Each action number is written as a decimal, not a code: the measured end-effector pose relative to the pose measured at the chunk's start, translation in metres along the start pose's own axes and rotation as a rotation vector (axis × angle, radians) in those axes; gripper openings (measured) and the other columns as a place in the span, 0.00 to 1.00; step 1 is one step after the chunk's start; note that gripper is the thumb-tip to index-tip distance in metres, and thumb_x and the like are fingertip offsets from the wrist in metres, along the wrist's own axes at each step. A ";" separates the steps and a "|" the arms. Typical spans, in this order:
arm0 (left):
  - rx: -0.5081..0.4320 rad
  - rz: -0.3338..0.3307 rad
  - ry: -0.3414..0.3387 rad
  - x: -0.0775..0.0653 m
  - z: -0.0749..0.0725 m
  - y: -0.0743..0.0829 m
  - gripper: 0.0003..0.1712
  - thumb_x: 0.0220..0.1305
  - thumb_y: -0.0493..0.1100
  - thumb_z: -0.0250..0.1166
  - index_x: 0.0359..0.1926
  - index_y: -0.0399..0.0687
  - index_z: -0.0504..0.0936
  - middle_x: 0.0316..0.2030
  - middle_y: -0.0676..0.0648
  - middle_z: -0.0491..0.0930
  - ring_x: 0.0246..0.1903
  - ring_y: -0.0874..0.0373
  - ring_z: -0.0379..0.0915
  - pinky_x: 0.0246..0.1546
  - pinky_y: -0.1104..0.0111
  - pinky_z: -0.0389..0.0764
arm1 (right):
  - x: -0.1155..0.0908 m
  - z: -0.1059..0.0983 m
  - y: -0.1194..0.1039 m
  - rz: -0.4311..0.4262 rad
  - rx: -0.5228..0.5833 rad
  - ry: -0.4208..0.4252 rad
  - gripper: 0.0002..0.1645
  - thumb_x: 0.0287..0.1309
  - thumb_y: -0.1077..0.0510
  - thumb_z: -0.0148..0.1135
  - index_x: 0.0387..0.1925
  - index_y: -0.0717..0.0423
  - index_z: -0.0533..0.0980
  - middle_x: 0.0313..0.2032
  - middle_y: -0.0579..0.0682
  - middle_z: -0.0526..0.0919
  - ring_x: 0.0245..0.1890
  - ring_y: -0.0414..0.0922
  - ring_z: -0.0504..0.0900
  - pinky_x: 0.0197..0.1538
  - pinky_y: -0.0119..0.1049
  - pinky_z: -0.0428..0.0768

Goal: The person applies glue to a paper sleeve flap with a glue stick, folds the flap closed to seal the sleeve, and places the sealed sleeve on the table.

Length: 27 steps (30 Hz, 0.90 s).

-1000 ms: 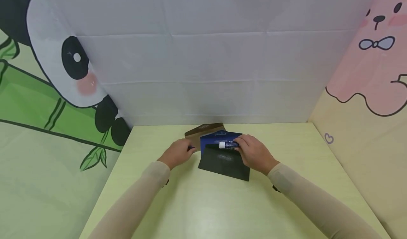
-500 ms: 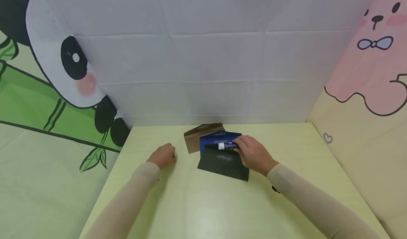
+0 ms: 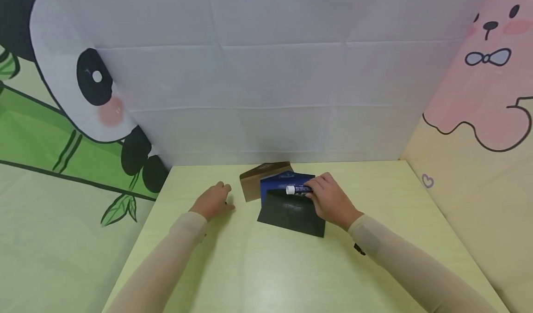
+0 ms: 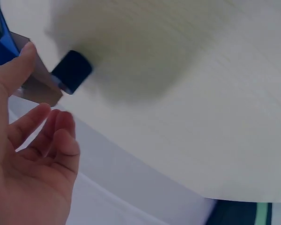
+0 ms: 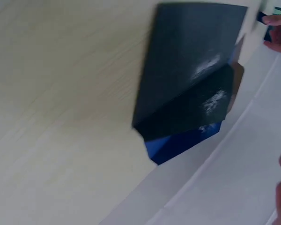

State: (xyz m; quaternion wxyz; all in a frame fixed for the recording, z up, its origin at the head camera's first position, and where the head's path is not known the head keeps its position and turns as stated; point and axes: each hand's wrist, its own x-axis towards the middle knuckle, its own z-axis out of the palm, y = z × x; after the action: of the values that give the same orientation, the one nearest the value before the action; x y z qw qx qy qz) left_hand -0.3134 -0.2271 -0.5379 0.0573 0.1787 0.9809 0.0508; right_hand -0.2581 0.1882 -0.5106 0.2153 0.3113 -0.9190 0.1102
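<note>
My right hand [image 3: 333, 199] grips a glue stick [image 3: 297, 190] with a dark blue barrel, its bare white end pointing left over the envelopes. Beneath it lies a black envelope [image 3: 289, 216], overlapping a blue envelope [image 3: 270, 183], which in turn overlaps a brown envelope [image 3: 251, 188]; their flaps point toward the back. To their left, my left hand [image 3: 211, 202] is low over the table with fingers spread apart. In the left wrist view a dark blue cap [image 4: 72, 71] is on the table just beyond its fingertips; in the head view the hand mostly hides it.
The pale wooden table [image 3: 258, 276] meets a white cloth backdrop [image 3: 270, 132] right behind the envelopes. A panda-printed side wall [image 3: 120, 248] bounds the left, and a pink-bear printed wall [image 3: 479, 202] the right.
My left hand has moved left from beside the envelopes with the cap, then loosened its fingers and let the cap go. My right hand stays over the envelopes with the glue stick.
</note>
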 end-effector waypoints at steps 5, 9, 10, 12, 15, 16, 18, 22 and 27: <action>-0.003 0.093 0.066 0.004 -0.012 0.031 0.32 0.83 0.53 0.77 0.70 0.32 0.83 0.59 0.35 0.85 0.54 0.42 0.88 0.66 0.47 0.90 | 0.005 -0.008 -0.010 0.199 0.299 -0.110 0.18 0.86 0.56 0.71 0.66 0.62 0.85 0.53 0.55 0.92 0.52 0.49 0.81 0.58 0.49 0.87; -0.145 0.160 0.076 0.003 -0.024 0.069 0.32 0.86 0.55 0.73 0.73 0.35 0.83 0.65 0.37 0.86 0.61 0.42 0.87 0.71 0.46 0.89 | 0.011 -0.014 -0.017 0.241 0.511 -0.143 0.19 0.86 0.57 0.72 0.68 0.61 0.84 0.54 0.54 0.90 0.50 0.45 0.86 0.58 0.48 0.92; -0.213 0.178 0.074 0.003 -0.026 0.079 0.31 0.86 0.55 0.73 0.74 0.37 0.83 0.65 0.37 0.86 0.61 0.43 0.87 0.71 0.46 0.89 | 0.012 -0.015 -0.019 0.241 0.556 -0.148 0.19 0.85 0.58 0.72 0.68 0.61 0.83 0.54 0.55 0.90 0.50 0.45 0.88 0.59 0.49 0.93; -0.356 0.228 0.079 0.002 -0.029 0.096 0.29 0.86 0.55 0.74 0.72 0.40 0.86 0.61 0.39 0.88 0.57 0.46 0.86 0.66 0.50 0.90 | 0.015 -0.017 -0.022 0.246 0.631 -0.158 0.18 0.83 0.59 0.74 0.66 0.61 0.83 0.55 0.57 0.90 0.51 0.46 0.92 0.60 0.50 0.95; -0.547 0.296 0.074 0.001 -0.031 0.119 0.24 0.85 0.53 0.75 0.69 0.44 0.90 0.54 0.44 0.89 0.51 0.55 0.84 0.56 0.60 0.89 | 0.018 -0.018 -0.025 0.266 0.702 -0.165 0.16 0.78 0.62 0.76 0.61 0.61 0.82 0.53 0.58 0.90 0.51 0.46 0.94 0.59 0.45 0.96; -0.592 0.314 0.070 0.000 -0.032 0.125 0.22 0.85 0.52 0.75 0.68 0.45 0.91 0.53 0.45 0.90 0.50 0.57 0.83 0.55 0.64 0.88 | 0.019 -0.019 -0.026 0.276 0.724 -0.166 0.15 0.77 0.63 0.76 0.59 0.61 0.82 0.52 0.58 0.91 0.50 0.46 0.95 0.57 0.42 0.96; -0.665 0.338 0.071 -0.002 -0.034 0.136 0.20 0.85 0.50 0.76 0.67 0.45 0.92 0.52 0.47 0.90 0.48 0.61 0.83 0.52 0.69 0.87 | 0.020 -0.021 -0.028 0.292 0.773 -0.169 0.15 0.76 0.64 0.76 0.58 0.60 0.82 0.51 0.58 0.92 0.49 0.45 0.95 0.55 0.38 0.96; -0.763 0.327 0.077 -0.008 -0.039 0.152 0.19 0.85 0.48 0.76 0.67 0.44 0.92 0.53 0.45 0.90 0.49 0.62 0.83 0.52 0.72 0.87 | 0.021 -0.026 -0.029 0.306 0.878 -0.164 0.18 0.77 0.63 0.75 0.62 0.60 0.81 0.53 0.59 0.93 0.50 0.47 0.95 0.54 0.37 0.94; -0.848 0.288 0.085 -0.012 -0.040 0.156 0.18 0.84 0.46 0.76 0.66 0.41 0.93 0.53 0.43 0.92 0.48 0.61 0.85 0.51 0.73 0.88 | 0.021 -0.029 -0.026 0.331 0.927 -0.163 0.21 0.79 0.58 0.77 0.66 0.58 0.82 0.55 0.59 0.93 0.52 0.48 0.92 0.55 0.36 0.91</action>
State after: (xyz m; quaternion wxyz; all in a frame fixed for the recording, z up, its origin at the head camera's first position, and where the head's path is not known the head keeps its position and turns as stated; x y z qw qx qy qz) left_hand -0.2539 -0.0888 -0.4782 0.0772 0.2717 0.8400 0.4632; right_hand -0.2476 0.1663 -0.4733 -0.0387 0.2318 -0.8244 0.5150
